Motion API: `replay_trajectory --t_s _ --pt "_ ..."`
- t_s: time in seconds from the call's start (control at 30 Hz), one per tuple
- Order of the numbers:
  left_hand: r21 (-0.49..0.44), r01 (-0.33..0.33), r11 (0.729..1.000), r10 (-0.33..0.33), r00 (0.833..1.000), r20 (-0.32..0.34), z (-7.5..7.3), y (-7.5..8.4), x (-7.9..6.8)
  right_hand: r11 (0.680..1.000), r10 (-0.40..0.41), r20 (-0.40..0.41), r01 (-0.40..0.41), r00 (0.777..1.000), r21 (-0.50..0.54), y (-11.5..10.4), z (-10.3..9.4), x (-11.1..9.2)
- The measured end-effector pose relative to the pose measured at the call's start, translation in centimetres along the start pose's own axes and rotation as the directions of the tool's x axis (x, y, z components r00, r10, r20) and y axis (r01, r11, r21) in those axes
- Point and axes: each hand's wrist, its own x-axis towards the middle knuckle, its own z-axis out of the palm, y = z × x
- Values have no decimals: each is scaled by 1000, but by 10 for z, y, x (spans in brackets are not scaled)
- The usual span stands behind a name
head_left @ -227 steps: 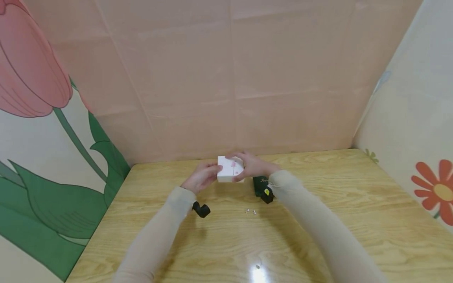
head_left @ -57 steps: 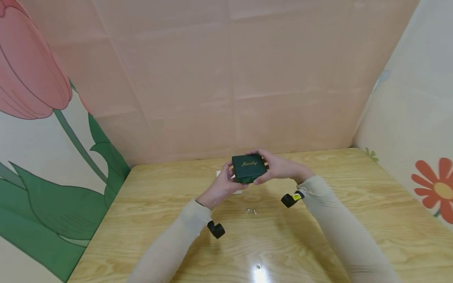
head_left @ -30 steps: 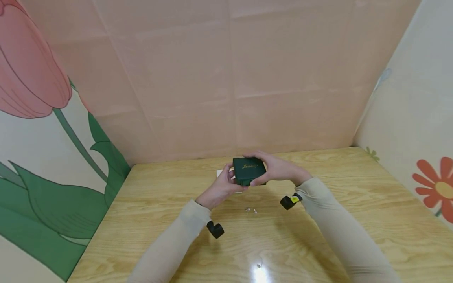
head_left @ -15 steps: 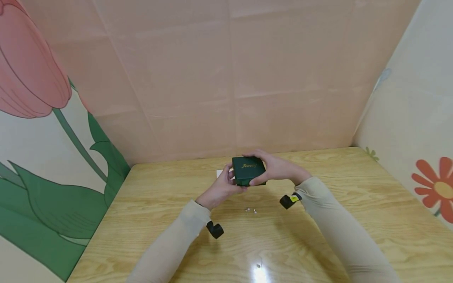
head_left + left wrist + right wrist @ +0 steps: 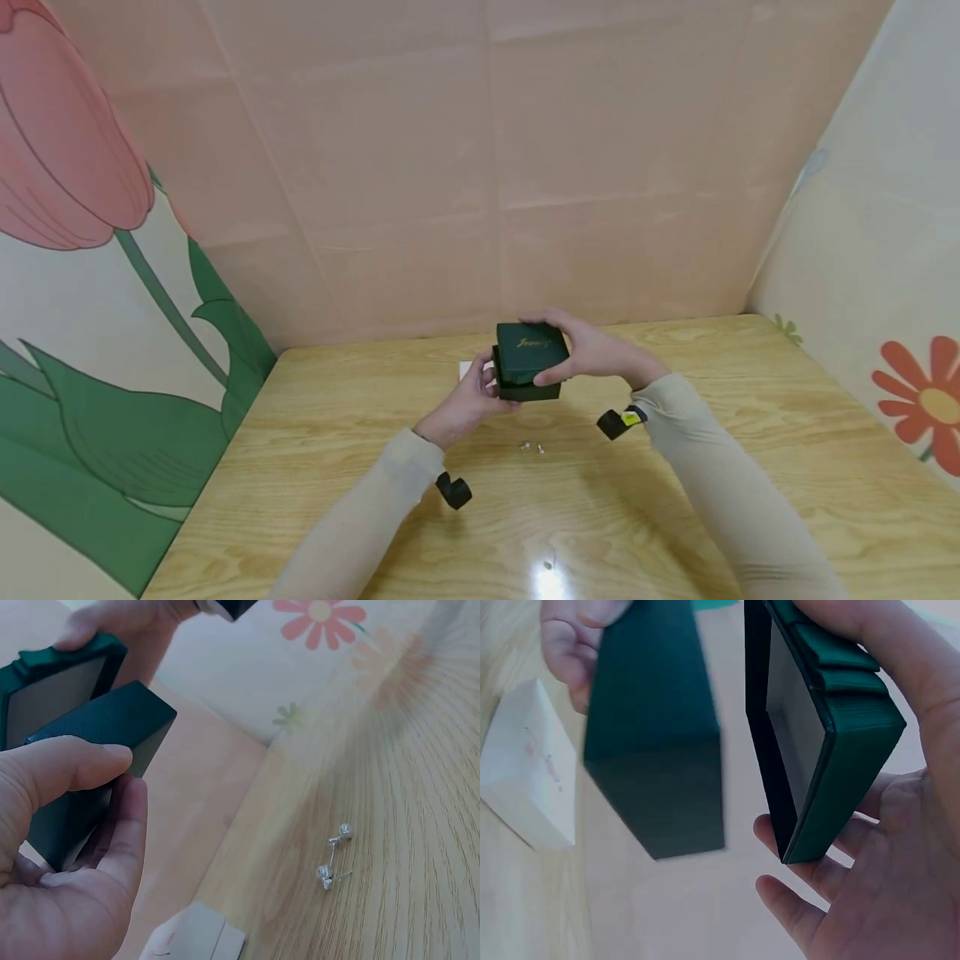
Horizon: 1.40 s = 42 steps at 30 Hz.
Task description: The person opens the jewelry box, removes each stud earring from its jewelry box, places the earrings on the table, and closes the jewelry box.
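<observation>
A dark green jewelry box is held above the table in two separate parts. My left hand (image 5: 467, 402) grips the box base (image 5: 135, 712) by its side, thumb on one face and fingers on another. My right hand (image 5: 600, 350) holds the box lid (image 5: 531, 346), marked "Jewelry" in gold, between thumb and fingers. In the right wrist view the lid's pale inner side shows, and a ribbon bow (image 5: 847, 664) sits on its edge. A gap separates the lid from the base (image 5: 656, 742). The base's inside is hidden.
A pair of silvery stud earrings (image 5: 325, 874) lies on the wooden table (image 5: 337, 392), in front of the hands. Partly behind my left hand is a white box with a pink print (image 5: 532, 765). A small thin item (image 5: 548, 565) lies by the bright reflection nearer me.
My right hand has lifted the lid up off the base, which my left hand keeps. Several seconds ago both hands held the white box, and the green box stood on the table.
</observation>
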Motion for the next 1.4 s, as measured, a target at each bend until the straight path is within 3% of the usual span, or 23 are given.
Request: replay_trajectory --t_s 0.4,0.7,1.13,1.4 --pt "-14 4 1000 -5 999 -44 -6 -3 -2 997 79 -75 -81 994 -17 11 -30 -18" --pt "-49 -19 999 17 999 -40 -8 1 -6 983 174 -88 -179 981 -46 36 -44 -28" --pt "-48 -27 998 24 998 -63 -12 0 -6 955 289 -10 -289 957 -69 79 -29 -29" --pt "-48 -6 999 4 999 -54 -13 1 -7 930 336 47 -324 941 -176 111 -11 -24"
